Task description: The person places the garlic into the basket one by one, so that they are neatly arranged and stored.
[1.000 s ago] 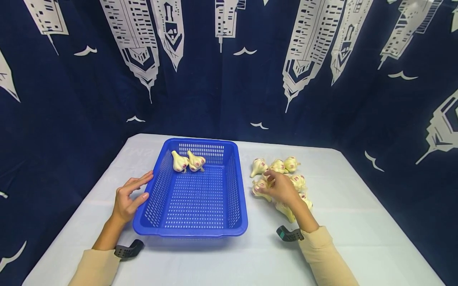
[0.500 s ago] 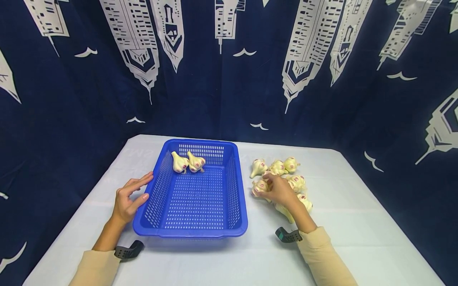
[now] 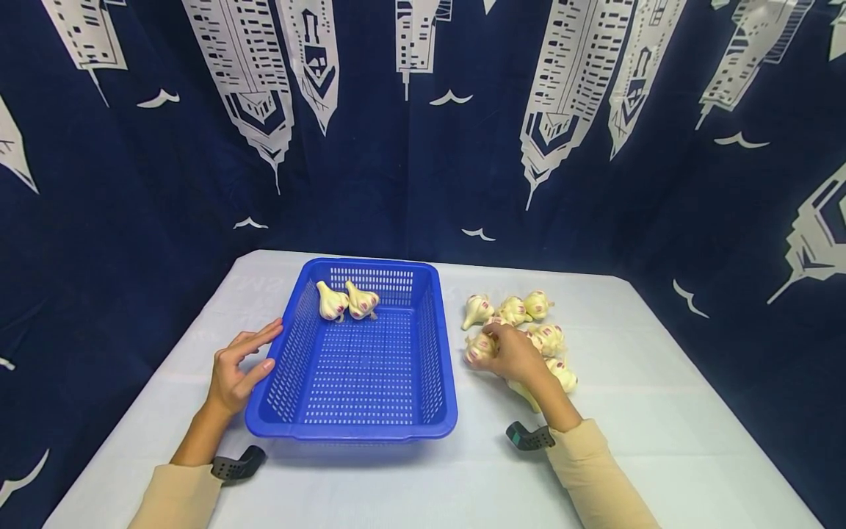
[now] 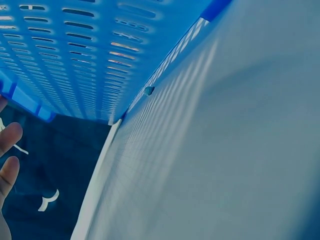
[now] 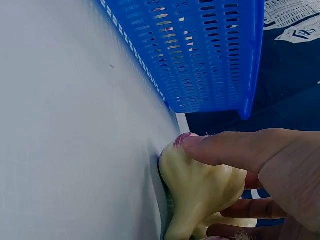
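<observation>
Left hand (image 3: 233,371) loose at basket (image 3: 350,431); right hand (image 3: 518,356) gripping garlic (image 5: 200,180); two bulbs (image 3: 362,302) inside basket.

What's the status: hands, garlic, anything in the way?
Left hand at blue basket. Right hand pinching garlic bulb. Two bulbs in basket. Neighbouring bulbs crowd right hand.

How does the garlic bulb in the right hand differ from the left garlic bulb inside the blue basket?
The gripped bulb is pinched by the right hand; no hand touches the inner bulb.
The gripped bulb is outside the blue basket, to its right; the inner bulb lies inside.
In the head view, the right hand partly hides the gripped bulb, while the inner bulb's neck shows.
Both are pale cream with purple marks.
</observation>
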{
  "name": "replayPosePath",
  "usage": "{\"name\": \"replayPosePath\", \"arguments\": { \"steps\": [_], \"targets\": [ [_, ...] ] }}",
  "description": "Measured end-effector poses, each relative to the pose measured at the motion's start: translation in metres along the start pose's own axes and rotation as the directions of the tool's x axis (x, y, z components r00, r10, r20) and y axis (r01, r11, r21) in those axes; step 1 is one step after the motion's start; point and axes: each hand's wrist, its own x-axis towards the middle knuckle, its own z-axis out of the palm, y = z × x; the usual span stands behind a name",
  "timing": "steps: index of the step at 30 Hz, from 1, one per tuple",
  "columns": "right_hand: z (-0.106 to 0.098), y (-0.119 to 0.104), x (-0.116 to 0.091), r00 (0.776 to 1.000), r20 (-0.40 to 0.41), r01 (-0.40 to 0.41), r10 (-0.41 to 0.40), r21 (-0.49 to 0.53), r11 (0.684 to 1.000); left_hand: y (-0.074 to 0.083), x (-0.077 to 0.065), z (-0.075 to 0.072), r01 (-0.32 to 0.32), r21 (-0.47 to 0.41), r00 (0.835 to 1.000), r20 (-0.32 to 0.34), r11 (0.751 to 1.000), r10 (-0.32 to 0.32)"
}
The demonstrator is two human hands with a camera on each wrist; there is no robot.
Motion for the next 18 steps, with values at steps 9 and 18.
{"name": "replayPosePath", "arguments": {
  "steps": [9, 18],
  "targets": [
    [-0.008, -0.003, -0.004, 0.999, -0.049, 0.011, -0.01, 0.027, 1.0, 0.001, 0.001, 0.0, -0.009, 0.003, 1.0, 0.001, 1.0, 0.009],
    [-0.017, -0.009, -0.005, 0.994, -0.099, 0.065, -0.055, 0.108, 0.992, 0.001, 0.001, 0.0, -0.006, 0.005, 1.0, 0.002, 1.0, 0.006]
  ]
}}
